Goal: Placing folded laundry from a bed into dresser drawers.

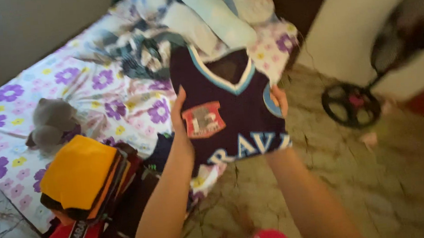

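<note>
Both of your hands grip one garment: your left hand point(179, 117) pinches the left edge of a dark purple sleeveless jersey point(229, 110), thumb on the front and fingers closed behind the cloth, while your right hand point(280, 101) clasps the opposite edge, mostly hidden behind the fabric with only the fingertips curling round. You hold the jersey up flat in the centre of the frame, its pale blue V-neck towards the top, a red patch on its chest and pale lettering along the lower part. Behind it, at the upper centre, a heap of loose clothes point(185, 26) lies on a bed covered with a white sheet printed with purple flowers point(95, 92). A grey stuffed toy point(50, 123) rests on that sheet at the left. Below it, at the lower left, a stack of folded clothes topped by an orange piece point(79, 170) sits at the bed's edge. A standing fan point(364, 93), blurred, is at the right on the mottled floor point(385, 181).
</note>
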